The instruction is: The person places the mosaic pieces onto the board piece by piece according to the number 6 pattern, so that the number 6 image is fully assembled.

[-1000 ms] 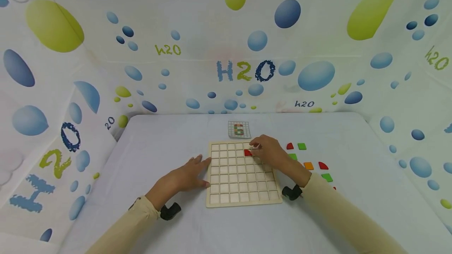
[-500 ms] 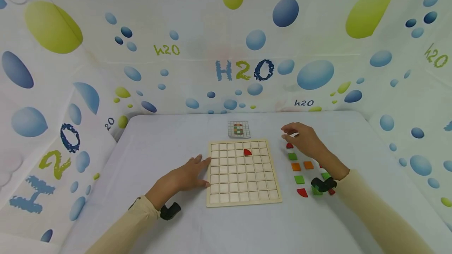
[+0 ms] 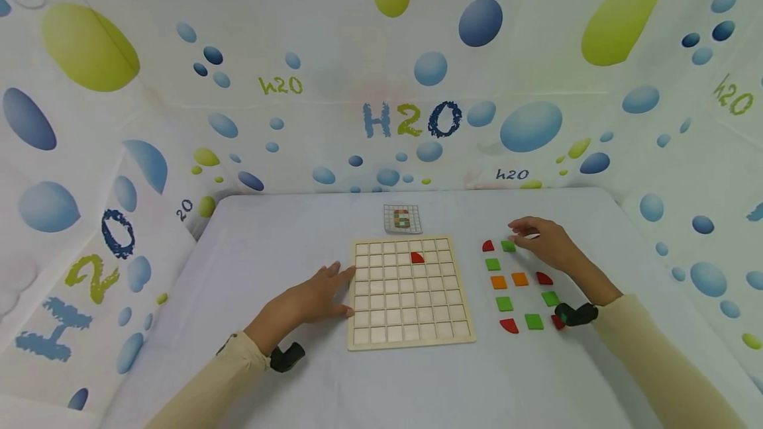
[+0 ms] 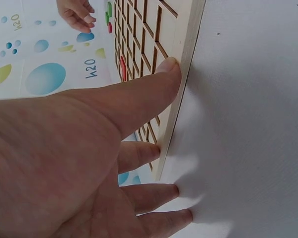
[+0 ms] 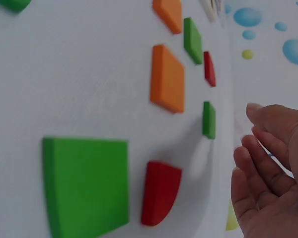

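Note:
My left hand [image 3: 314, 295] steadies the left edge of a pale wooden grid board [image 3: 381, 297]. In the left wrist view its thumb [image 4: 139, 99] and a finger touch the rim, while other fingers lie beside it. One red quarter-circle tile [image 3: 417, 257] sits in a cell of the board's upper part. My right hand [image 3: 548, 242] hovers over the far end of the loose tiles, its fingertips close to a green square tile [image 3: 508, 245]. The right wrist view shows this hand [image 5: 273, 168] with loosely bent fingers, nothing between them, apart from the green tile [image 5: 209, 120].
Right of the board lie several loose tiles: green squares such as the near one [image 3: 534, 322], orange squares [image 3: 520, 279] and red quarter circles [image 3: 509, 326]. A small card with a printed coloured grid pattern [image 3: 402, 218] lies behind the board. A patterned sheet [image 3: 310, 144] hangs behind the table.
My right hand has left the board, where the red quarter-circle tile now shows uncovered, and has moved right to the loose tiles. The left hand has stayed at the board's edge.

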A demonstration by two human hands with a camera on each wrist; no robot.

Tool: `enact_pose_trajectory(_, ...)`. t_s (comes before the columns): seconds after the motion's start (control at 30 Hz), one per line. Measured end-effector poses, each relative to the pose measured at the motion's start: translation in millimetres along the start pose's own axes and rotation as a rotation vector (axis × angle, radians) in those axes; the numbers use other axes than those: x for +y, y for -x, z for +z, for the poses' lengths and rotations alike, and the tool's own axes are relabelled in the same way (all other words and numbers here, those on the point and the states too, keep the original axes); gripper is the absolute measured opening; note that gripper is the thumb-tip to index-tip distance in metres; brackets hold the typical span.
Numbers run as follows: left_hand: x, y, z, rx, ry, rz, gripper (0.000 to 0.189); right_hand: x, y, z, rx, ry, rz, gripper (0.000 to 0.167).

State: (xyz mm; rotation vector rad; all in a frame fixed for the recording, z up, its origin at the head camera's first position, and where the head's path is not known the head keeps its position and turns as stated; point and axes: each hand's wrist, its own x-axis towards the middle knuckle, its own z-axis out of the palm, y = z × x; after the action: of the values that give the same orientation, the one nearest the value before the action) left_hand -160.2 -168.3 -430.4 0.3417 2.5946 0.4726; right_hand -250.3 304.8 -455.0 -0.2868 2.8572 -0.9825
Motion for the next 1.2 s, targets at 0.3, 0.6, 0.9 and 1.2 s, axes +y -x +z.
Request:
enact_pose_trajectory(0.3,-1.4,0.8,0.9,-0.002,0.003,0.004,0.086,16,1.0,7,-0.066,-0.027,0.045,0.043)
enact_pose_trajectory(0.6,0.8,1.6,-0.6,0.0,0.021,0.009,0.086,21,-1.8,13,-0.078,-0.026,0.044,0.044)
enact_pose_trajectory(0.9,0.5,2.0,-0.4,0.002,0.013,0.004,0.087,17,0.2,16,-0.079,-0.012,0.044,0.041)
enact_pose_trajectory(1.2,0.0,1.6,-0.6,0.002,0.005,0.004,0.087,17,-0.6,16,-0.084,-0.011,0.032,0.039)
